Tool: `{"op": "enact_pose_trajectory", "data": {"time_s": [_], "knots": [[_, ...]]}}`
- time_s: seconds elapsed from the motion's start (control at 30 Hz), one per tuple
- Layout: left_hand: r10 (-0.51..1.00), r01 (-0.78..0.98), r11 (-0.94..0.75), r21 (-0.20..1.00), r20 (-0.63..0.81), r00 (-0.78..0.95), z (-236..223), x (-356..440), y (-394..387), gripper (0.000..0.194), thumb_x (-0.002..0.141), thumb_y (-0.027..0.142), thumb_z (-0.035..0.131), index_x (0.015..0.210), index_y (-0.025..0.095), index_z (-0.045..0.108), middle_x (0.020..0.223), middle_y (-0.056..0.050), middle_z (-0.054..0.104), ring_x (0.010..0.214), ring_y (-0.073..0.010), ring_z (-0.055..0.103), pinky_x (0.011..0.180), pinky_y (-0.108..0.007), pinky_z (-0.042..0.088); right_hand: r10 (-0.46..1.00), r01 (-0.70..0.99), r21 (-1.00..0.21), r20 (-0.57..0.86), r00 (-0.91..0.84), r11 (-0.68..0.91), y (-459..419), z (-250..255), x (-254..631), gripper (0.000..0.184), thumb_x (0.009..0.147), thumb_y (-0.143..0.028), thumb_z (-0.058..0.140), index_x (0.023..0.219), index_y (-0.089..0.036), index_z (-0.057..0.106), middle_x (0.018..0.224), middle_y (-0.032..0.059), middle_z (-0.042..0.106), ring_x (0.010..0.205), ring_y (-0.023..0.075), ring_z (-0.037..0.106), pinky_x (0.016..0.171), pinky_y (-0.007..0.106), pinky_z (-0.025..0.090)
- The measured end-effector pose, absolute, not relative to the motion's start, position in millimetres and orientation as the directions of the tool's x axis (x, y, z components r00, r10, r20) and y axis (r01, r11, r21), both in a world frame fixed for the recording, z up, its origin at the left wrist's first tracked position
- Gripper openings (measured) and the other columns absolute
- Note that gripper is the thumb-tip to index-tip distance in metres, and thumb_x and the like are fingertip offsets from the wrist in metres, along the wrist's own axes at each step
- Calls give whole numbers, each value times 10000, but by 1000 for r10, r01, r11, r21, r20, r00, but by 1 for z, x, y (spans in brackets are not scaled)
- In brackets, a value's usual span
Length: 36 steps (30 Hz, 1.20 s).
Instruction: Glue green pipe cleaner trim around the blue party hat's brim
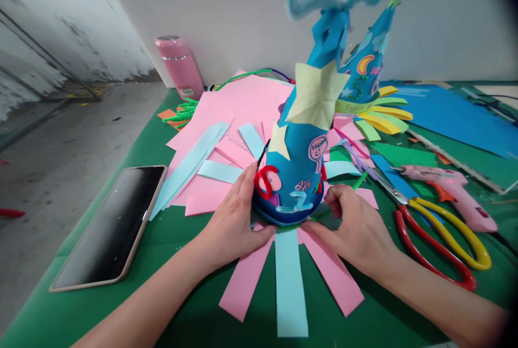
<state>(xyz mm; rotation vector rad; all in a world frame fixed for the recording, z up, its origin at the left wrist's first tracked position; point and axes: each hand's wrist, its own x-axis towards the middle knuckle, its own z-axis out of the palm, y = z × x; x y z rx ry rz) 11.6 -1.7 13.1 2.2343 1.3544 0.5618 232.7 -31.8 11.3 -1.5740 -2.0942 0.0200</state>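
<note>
A tall blue paper cone hat [295,172] stands on the table, decorated with pale yellow stars, stickers and bent pipe cleaners. Pink and light-blue paper strips [292,288] fan out from its base. My left hand [238,218] is wrapped against the hat's lower left side, thumb at the bottom rim. At the lower right rim, my right hand [352,224] is closed, its thumb touching the strips by the rim. A green pipe cleaner [360,180] sticks out behind the right fingers and also shows along the base; the exact grip is partly hidden.
A second decorated cone hat [366,62] stands behind. On the right lie scissors [441,234], a pink glue gun [453,186] and blue paper [461,113]. A phone [111,226], pink paper sheets [234,100] and a pink bottle [181,67] are on the left.
</note>
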Motion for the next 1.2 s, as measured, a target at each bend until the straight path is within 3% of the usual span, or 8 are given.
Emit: {"op": "enact_pose_trajectory", "data": {"time_s": [0.07,0.13,0.27,0.57,1.0,1.13,1.2], "knots": [[894,711,-415,567,111,433,12,11,-2,989,659,286,627,1402,156,-13,1389,-176,297,1277,-311,303,1005,-452,347,886,910,-272,429,-177,313,-32,10,234,618,657,-540,644,1092,-152,439,888,76,593,761,215,578,636,325,453],[894,713,-417,564,114,433,12,10,-2,985,656,281,627,1400,154,-6,1380,-183,311,1275,-312,309,1000,-457,352,877,920,-240,446,-179,310,-31,8,235,821,659,-564,626,1280,-121,321,1059,135,568,933,274,552,757,398,435],[897,710,-410,573,113,427,12,11,-2,982,650,275,623,1400,156,0,1372,-188,323,1276,-318,307,997,-472,351,875,895,-246,417,-248,372,-28,4,236,942,709,-549,576,1395,-102,110,1212,172,514,1090,304,483,843,440,393],[898,684,-411,602,137,419,13,14,-2,997,634,260,616,1405,136,-3,1414,-174,261,1321,-312,222,1045,-454,297,918,849,-388,313,-243,357,-25,6,231,951,670,-398,617,1407,-91,99,1126,142,572,968,269,544,849,428,379],[882,588,-411,697,141,449,18,9,-2,895,649,126,507,1404,106,27,1460,-184,164,1345,-290,158,1077,-475,213,913,838,-398,321,-253,373,-26,7,232,910,674,-384,616,1397,-112,134,1113,134,563,964,265,525,842,422,370],[914,483,-367,795,212,345,18,2,-2,811,700,150,506,1396,143,89,1449,-169,207,1323,-287,232,1052,-493,256,906,836,-391,333,-262,385,-26,7,232,899,684,-391,604,1395,-114,128,1101,137,569,960,268,528,821,422,374],[930,425,-369,827,324,176,21,-2,0,665,715,142,501,1335,187,264,1374,-134,343,1260,-265,352,1012,-465,331,902,836,-385,341,-264,391,-26,7,232,886,691,-393,595,1393,-117,131,1101,141,571,968,274,526,814,425,373]]}}
